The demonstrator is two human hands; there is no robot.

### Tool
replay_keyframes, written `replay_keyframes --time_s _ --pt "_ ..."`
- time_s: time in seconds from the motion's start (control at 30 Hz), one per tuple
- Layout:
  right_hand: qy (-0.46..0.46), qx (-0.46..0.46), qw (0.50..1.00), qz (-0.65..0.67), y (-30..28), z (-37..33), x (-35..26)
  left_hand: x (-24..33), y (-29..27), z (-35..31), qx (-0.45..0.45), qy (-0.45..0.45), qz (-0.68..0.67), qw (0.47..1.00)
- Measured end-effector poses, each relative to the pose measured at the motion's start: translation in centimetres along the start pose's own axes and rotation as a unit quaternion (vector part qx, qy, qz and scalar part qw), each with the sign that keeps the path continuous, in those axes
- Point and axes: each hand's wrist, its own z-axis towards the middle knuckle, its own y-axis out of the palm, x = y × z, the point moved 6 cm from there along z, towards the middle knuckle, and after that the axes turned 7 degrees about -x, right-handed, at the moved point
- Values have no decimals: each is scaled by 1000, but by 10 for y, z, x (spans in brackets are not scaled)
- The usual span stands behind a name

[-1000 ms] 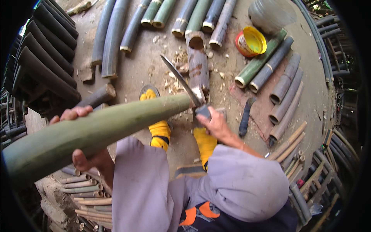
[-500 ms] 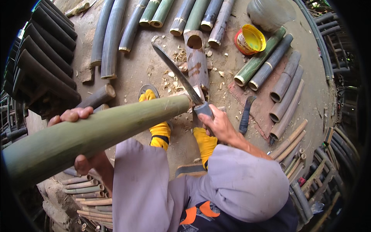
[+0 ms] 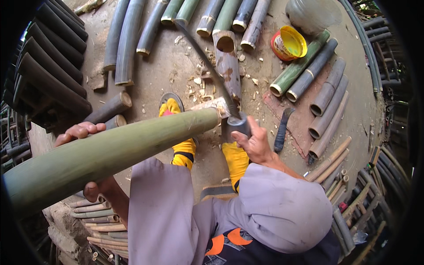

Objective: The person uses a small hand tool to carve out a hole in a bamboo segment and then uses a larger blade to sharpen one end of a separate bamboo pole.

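Note:
A thick green bamboo pole [image 3: 119, 152] slants across my lap, its cut end at the middle of the view. My left hand [image 3: 88, 137] wraps round it, fingers over the top and thumb below. In my right hand [image 3: 256, 143] is the grey handle of a machete [image 3: 205, 64], whose long curved blade points up and to the left. The blade's base is close beside the pole's cut end; whether they touch I cannot tell. Behind that end, a pale chopped piece of wood [image 3: 210, 104] lies near a brown bamboo length [image 3: 229, 77].
Cut bamboo pieces [image 3: 130, 44] line the far ground. A second knife [image 3: 282, 130] with a black-wrapped handle lies right of my right hand. A yellow-and-red tub [image 3: 289, 43] stands beyond it. Wood chips surround my yellow-socked feet [image 3: 183, 152]. Dark bamboo [image 3: 53, 84] is stacked at left.
My right hand has shifted slightly right, turning the machete handle. The blade has swung a little more upright. The bamboo pole stays nearly still in my left hand.

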Motion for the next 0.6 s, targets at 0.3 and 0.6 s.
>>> replay_keyframes --time_s 0.3,0.6 --pt "80 -95 987 -98 18 11 71 -9 27 5 173 -66 -44 982" --pt "-28 -19 999 -3 0 -3 -11 -8 25 -4 258 -71 29 963"
